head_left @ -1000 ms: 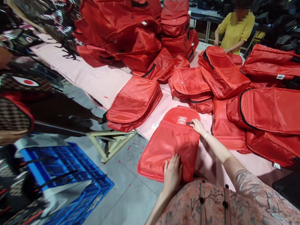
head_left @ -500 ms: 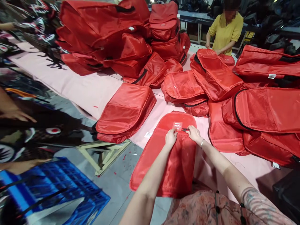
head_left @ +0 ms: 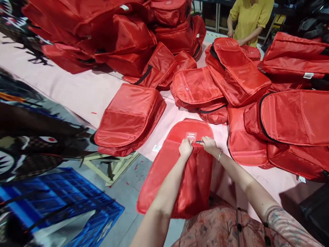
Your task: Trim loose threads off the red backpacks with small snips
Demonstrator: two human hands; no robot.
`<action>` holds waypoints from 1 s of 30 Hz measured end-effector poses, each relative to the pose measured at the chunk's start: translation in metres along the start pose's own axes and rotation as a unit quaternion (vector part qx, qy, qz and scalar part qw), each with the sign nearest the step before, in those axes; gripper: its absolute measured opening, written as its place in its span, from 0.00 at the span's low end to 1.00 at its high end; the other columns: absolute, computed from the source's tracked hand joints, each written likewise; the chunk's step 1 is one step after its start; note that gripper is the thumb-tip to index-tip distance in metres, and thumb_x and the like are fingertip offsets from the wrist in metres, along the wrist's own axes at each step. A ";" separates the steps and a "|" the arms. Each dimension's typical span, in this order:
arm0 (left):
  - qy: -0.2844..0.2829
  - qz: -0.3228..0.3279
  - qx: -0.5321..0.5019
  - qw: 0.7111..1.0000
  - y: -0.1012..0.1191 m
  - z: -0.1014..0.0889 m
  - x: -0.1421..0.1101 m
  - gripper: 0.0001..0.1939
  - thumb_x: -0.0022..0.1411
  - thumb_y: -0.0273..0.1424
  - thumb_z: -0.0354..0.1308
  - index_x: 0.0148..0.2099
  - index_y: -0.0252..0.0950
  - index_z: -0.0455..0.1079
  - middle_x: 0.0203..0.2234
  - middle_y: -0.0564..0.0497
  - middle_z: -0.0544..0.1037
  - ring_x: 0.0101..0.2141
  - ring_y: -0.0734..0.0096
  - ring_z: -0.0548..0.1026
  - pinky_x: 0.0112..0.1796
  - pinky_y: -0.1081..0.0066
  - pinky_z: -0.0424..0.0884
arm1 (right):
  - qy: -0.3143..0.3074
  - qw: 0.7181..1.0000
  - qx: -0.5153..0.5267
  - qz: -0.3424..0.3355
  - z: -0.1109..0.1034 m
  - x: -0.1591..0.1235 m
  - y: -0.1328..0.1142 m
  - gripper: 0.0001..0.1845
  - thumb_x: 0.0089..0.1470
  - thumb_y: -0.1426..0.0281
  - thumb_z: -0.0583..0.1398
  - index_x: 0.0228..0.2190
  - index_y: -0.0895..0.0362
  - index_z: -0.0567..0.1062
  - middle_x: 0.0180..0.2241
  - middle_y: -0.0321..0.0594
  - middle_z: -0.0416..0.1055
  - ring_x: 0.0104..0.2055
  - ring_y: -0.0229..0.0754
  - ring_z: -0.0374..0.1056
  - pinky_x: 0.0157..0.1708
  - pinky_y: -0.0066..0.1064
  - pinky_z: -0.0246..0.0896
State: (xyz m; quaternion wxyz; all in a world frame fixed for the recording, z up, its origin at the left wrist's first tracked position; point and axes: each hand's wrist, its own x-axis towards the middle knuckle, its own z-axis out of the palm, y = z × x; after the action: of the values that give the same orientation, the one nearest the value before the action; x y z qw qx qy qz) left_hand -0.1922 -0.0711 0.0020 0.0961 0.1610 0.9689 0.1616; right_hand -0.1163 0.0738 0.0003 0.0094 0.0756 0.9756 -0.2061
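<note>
A flat red backpack panel (head_left: 180, 178) lies over the near edge of the pink table (head_left: 84, 92), its lower end hanging toward me. A small label (head_left: 191, 136) sits near its top. My left hand (head_left: 185, 149) pinches the fabric just below the label. My right hand (head_left: 209, 144) is beside it, fingers closed on a small metal tool (head_left: 198, 141) whose tip points at the seam by the label. A thin bracelet circles my right wrist.
Red backpacks are heaped across the table, one (head_left: 128, 118) just left of my panel, others (head_left: 290, 116) to the right. A person in a yellow shirt (head_left: 250, 19) works at the far side. A blue crate (head_left: 64, 206) and a wooden trestle (head_left: 110, 164) stand on the floor at left.
My left hand moved from the panel's lower edge up to the seam beside the label and gripped the fabric. The right hand stayed by the label with the tool.
</note>
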 end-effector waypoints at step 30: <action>0.011 0.168 0.040 0.985 -0.005 -0.005 -0.010 0.15 0.64 0.37 0.44 0.39 0.37 0.70 0.36 0.44 0.72 0.39 0.64 0.68 0.35 0.70 0.61 | 0.001 0.999 0.034 -0.014 0.003 0.010 0.001 0.11 0.59 0.63 0.52 0.34 0.57 0.69 0.34 0.41 0.67 0.35 0.40 0.62 0.35 0.28 0.53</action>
State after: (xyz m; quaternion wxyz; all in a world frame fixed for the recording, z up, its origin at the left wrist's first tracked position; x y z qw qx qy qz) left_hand -0.1857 -0.0802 0.0067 0.0505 0.3238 0.9346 0.1385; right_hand -0.1265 0.0749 -0.0038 0.0029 0.0626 0.9690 -0.2391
